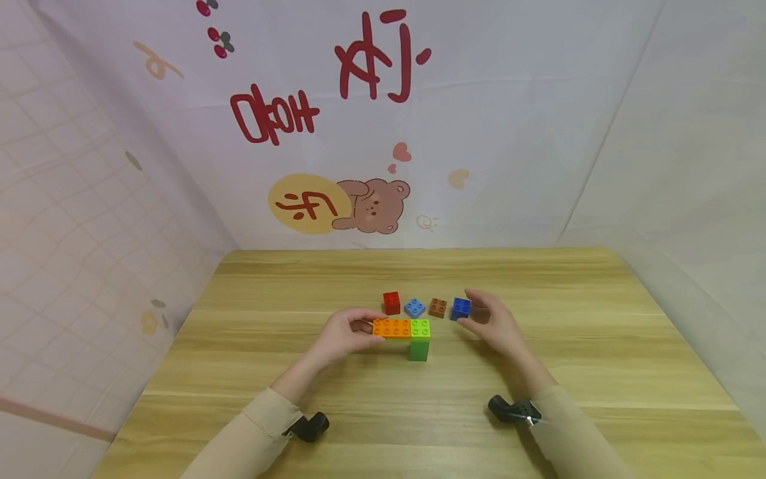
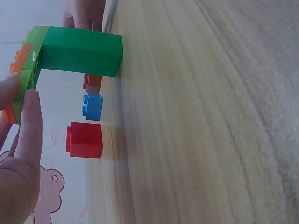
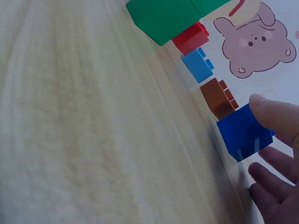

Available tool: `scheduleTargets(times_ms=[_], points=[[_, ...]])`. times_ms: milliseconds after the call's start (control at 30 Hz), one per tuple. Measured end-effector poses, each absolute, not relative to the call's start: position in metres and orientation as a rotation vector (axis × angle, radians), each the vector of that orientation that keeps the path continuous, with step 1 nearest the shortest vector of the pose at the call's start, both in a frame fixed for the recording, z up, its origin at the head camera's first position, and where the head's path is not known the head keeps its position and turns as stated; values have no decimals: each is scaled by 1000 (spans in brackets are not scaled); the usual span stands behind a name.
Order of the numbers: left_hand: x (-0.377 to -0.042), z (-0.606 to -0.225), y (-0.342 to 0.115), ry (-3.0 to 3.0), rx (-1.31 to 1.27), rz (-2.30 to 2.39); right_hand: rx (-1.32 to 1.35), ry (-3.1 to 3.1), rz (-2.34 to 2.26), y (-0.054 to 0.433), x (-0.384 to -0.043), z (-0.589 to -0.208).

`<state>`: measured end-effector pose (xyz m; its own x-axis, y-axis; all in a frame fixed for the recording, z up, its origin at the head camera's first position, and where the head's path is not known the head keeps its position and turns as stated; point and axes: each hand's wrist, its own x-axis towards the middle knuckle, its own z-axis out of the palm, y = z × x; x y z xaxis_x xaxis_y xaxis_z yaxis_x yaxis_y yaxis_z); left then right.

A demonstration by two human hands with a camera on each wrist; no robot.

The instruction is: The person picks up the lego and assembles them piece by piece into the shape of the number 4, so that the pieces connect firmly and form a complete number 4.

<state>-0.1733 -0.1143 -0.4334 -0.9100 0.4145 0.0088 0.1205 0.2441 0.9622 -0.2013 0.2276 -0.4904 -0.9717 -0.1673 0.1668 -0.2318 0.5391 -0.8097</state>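
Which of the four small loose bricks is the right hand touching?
The dark blue brick, rightmost in the row; the right hand touches it.

Illumination is bright, even and diffuse across all three views; no distinct source is visible. Shadows are soft and short: a faint one lies under each hand and beside the green block (image 1: 418, 350) on the table (image 1: 574, 372). No glare appears on the wood. The head view shows wide-angle bending (the wall seams bow toward the edges). Both wrist views are soft, with the near wood grain smeared and the fingers (image 3: 275, 116) out of focus
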Motion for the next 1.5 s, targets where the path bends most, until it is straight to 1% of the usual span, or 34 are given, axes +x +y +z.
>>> scheduleTargets(times_ms=[600,867,1500], points=[[-173,-431,-114,2267,486,1717,355,-2666,1588,233,-207,-500],[-174,-432,-114,2268,488,1715,284,-2641,1603,232,-207,-502],[-174,-431,-113,2261,499,1718,285,-2604,1607,233,-194,-497]])
